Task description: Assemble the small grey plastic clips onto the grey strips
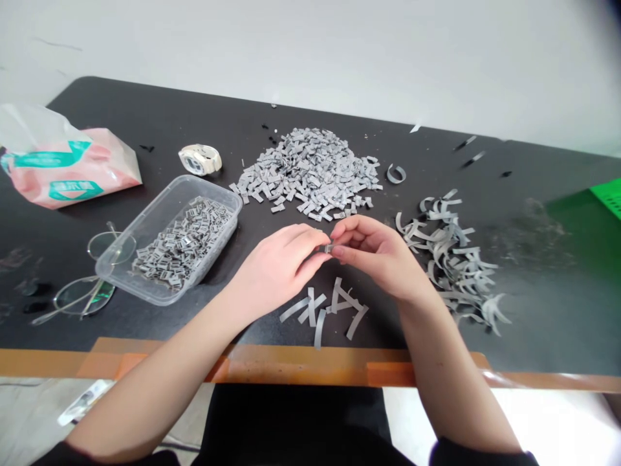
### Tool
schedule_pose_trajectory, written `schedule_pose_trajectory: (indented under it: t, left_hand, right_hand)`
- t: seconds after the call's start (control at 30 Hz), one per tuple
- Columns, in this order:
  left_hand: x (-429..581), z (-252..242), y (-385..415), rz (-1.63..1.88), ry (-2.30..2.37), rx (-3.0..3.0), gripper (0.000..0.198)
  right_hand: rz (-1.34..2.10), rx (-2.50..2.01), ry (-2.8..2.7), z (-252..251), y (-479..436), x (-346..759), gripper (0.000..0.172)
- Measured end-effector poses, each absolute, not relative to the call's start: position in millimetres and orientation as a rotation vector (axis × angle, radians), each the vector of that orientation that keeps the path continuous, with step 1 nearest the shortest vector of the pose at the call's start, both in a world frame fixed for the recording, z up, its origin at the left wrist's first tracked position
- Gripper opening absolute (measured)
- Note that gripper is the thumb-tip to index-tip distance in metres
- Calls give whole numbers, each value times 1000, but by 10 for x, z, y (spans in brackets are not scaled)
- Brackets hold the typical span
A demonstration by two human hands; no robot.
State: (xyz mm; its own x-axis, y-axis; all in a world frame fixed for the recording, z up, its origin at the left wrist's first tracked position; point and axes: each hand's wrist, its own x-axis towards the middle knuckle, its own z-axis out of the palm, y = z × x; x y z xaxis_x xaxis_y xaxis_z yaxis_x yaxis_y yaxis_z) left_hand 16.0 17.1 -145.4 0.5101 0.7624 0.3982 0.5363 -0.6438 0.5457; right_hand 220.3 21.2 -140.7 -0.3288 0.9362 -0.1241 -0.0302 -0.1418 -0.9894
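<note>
Over the middle of the table, my left hand [286, 259] and my right hand [373, 249] meet fingertip to fingertip. Both are closed in a pinch on a small metal buckle [328, 248], mostly covered by the fingers. Whether a strip is also in the fingers, I cannot tell. Just below the hands lie several loose grey strips [319, 327]. Left of my left hand, a clear plastic tub [116, 275] holds many small metal buckles [182, 243]. Beyond the hands is a big heap of short grey folded pieces [315, 165]. Curled grey strips [456, 252] are piled right of my right hand.
A white watch [200, 160] and a tissue pack [92, 168] are at the back left. Glasses [90, 294] lie against the tub's left side. One curled strip [396, 173] sits beside the heap. A green object [609, 196] shows at the right edge. Brown tape [301, 362] covers the table's front edge.
</note>
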Motion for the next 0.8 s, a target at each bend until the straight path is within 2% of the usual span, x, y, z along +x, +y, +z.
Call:
schedule_pose_trajectory:
  t: [0.33, 0.53, 0.8]
  left_hand:
    - [176, -1529, 193, 949, 1122, 2600, 9]
    - [185, -1548, 184, 960, 1095, 2614, 8]
    - [178, -1531, 199, 954, 1180, 2440, 11]
  right_hand:
    - [1494, -1277, -1332, -1464, 218, 2190, 10]
    - [1523, -1229, -1216, -1497, 206, 2128, 21]
    - [1479, -1261, -1305, -1495, 238, 2185, 14]
